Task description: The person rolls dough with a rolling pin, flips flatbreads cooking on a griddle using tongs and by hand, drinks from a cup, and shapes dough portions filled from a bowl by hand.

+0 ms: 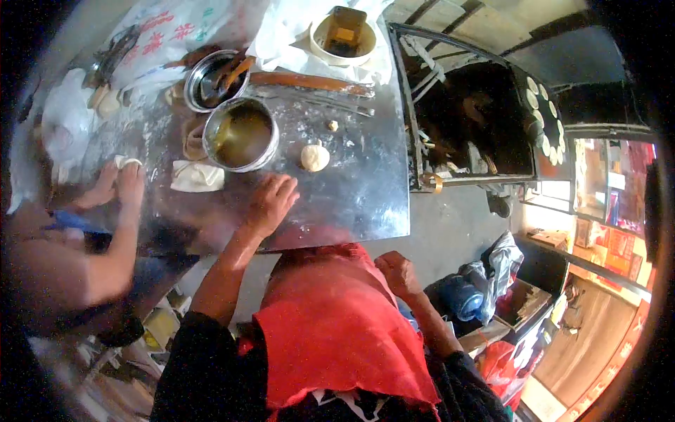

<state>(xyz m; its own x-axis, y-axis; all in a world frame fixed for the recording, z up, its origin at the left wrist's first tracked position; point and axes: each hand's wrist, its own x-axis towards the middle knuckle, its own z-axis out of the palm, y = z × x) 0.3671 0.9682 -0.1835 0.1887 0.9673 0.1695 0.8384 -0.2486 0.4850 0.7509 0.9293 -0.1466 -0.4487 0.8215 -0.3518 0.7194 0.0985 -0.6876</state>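
My left hand (pixel 273 202) rests at the near edge of the metal table (pixel 351 211), palm down, fingers loosely stretched. Just beyond it stands a pot (pixel 242 133) of yellowish-brown liquid, probably oil. A round ball of dough (pixel 314 157) lies to the right of the pot, with a small dough scrap (pixel 332 126) behind it. To the pot's left is a flat folded piece of dough (pixel 197 176). My right hand (pixel 399 273) is off the table beside my red apron (pixel 337 323), its fingers curled in; whatever is inside them is hidden.
At left, a co-worker's hands (pixel 121 184) press on a piece of dough (pixel 129 162). Behind the pot are a metal bowl (pixel 204 84), a rolling pin (pixel 309 83) and a white bowl (pixel 323 53) holding a phone-like object. An oven-like opening (pixel 471 112) adjoins round flatbreads (pixel 546 145).
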